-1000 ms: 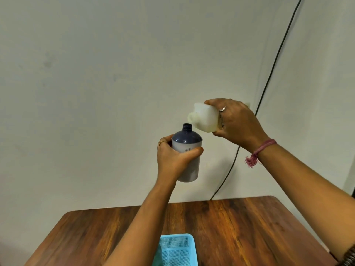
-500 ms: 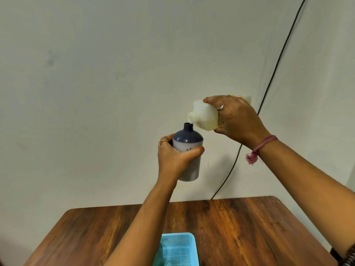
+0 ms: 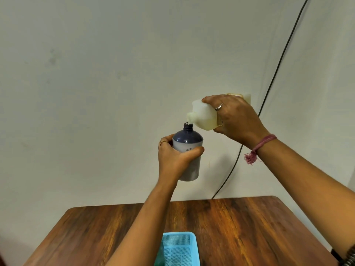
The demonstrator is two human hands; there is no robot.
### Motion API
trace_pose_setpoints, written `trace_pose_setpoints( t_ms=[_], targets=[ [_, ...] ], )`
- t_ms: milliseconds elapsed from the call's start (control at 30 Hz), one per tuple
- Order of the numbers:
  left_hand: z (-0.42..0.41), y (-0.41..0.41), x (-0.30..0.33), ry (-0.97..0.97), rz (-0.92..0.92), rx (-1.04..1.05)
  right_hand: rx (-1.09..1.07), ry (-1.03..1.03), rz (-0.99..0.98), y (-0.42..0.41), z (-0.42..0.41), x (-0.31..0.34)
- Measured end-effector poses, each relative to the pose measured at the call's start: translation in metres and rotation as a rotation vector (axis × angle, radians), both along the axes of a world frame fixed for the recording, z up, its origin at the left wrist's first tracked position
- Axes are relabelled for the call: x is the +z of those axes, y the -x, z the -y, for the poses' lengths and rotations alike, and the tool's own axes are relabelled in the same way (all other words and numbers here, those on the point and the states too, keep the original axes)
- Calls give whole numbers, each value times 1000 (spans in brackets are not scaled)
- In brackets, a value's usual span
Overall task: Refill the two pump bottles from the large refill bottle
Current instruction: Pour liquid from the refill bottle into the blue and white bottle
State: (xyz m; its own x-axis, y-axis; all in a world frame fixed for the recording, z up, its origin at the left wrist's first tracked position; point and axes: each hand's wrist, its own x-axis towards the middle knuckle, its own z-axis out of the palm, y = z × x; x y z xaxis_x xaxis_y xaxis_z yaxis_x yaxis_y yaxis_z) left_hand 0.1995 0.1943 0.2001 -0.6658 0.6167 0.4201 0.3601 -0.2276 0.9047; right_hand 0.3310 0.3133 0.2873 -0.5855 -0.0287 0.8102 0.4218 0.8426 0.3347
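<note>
The pump bottle (image 3: pixel 187 154), its cap off, is held upright in mid-air above the counter (image 3: pixel 240 227), the left hand (image 3: pixel 173 158) wrapped around its body. At its 2 o'clock, the right hand (image 3: pixel 236 118) grips the tilted refill bottle (image 3: pixel 203 117), spout at the open neck. A blue basket (image 3: pixel 179 248) lies at 6 o'clock.

Your left hand (image 3: pixel 173 156) is raised in front of you, fingers and thumb curled round the pump bottle (image 3: pixel 189 150), holding it upright. Your right hand (image 3: pixel 235 117) sits above and to the right of that bottle, wrapped over the tipped refill bottle (image 3: pixel 204 117), wrist bent, with its spout at the bottle's open neck. Both forearms reach up from below.
</note>
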Motion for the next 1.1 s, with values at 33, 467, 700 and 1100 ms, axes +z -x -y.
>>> trace_pose_setpoints(
  t_ms=[33,467,700,1100],
  targets=[
    [0,0,0,-4,0,1,1,-1,-3,0,0,0],
    [3,1,2,-24,3,0,2,-19,-10,0,3,2],
    [2,1,2,-24,16,-2,4,-23,-6,0,3,3],
    [2,3,-1,-18,3,6,2,-29,2,3,4,2]
  ],
)
